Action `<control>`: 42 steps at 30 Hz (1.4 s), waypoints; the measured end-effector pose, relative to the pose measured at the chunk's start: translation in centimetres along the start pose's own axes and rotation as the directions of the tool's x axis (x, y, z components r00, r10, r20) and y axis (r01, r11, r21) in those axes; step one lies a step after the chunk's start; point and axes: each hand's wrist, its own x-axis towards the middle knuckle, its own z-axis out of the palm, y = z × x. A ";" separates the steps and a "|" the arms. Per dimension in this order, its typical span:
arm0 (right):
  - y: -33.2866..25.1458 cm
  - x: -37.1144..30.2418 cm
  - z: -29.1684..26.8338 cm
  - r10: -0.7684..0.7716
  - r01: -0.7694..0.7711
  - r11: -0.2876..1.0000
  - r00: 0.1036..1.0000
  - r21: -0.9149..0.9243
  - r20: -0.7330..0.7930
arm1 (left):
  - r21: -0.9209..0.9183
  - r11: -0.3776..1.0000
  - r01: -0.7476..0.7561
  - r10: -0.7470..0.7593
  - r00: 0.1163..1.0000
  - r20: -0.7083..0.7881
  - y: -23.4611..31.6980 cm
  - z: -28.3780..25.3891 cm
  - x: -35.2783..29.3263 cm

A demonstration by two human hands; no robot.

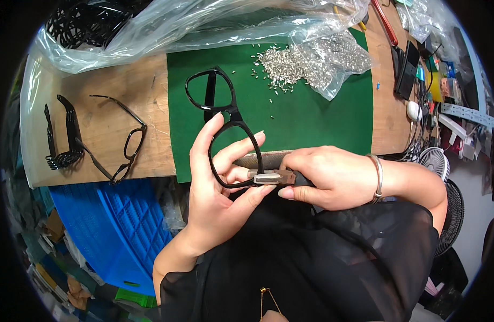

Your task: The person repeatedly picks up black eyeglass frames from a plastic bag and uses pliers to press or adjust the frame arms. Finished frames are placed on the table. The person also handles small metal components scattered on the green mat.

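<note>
My left hand (210,201) is closed on a black eyeglass frame (230,114), tilted above the green mat with one lens opening above the other. Thumb and fingers grip it near the lower rim. In my right hand (333,174) are pliers (275,177), whose metal jaws meet the outer corner of the lower rim. My left thumb lies against the jaws. Most of the pliers' handles are hidden by my right fingers. Behind both hands lies a dark, rough-textured bar (249,161) at the mat's near edge.
Small silver metal pieces (282,67) lie heaped on the green mat (316,129), beside a clear plastic bag (335,70). Black glasses (133,144) and stacked black eyewear parts (70,155) rest leftward. A blue crate (105,225) stands below; a phone (408,70) lies right.
</note>
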 end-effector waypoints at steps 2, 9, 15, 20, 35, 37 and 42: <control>0.0 0.2 0.2 0.033 -0.034 0.998 0.999 -0.055 -0.021 | -0.017 0.999 0.046 -0.047 0.998 -0.045 -0.1 0.2 0.0; 0.7 0.8 0.5 0.113 -0.115 0.990 0.993 -0.086 -0.031 | -0.005 0.995 0.100 -0.101 0.994 -0.037 0.1 0.3 0.3; 4.5 1.4 0.9 -0.022 -0.026 0.987 0.957 -0.159 -0.290 | 0.088 0.985 0.149 -0.140 0.985 -0.103 -0.2 -0.3 0.6; 6.1 2.3 4.0 -0.149 -0.203 0.795 0.849 -0.572 -0.508 | 0.150 0.980 0.127 -0.113 0.989 -0.100 -1.2 -0.9 0.4; 6.9 5.9 3.0 -0.118 -0.328 0.827 0.694 -0.458 -0.710 | -0.429 0.897 0.106 -0.172 0.978 -0.118 -0.6 0.1 -1.8; 7.2 6.1 3.3 -0.165 -0.295 0.832 0.677 -0.469 -0.717 | -0.333 0.912 0.240 -0.252 0.968 0.007 -1.1 -0.6 -1.8; 7.5 6.1 3.4 -0.201 -0.266 0.828 0.681 -0.494 -0.704 | -0.293 0.931 0.218 -0.246 0.967 -0.063 -1.3 0.0 -2.0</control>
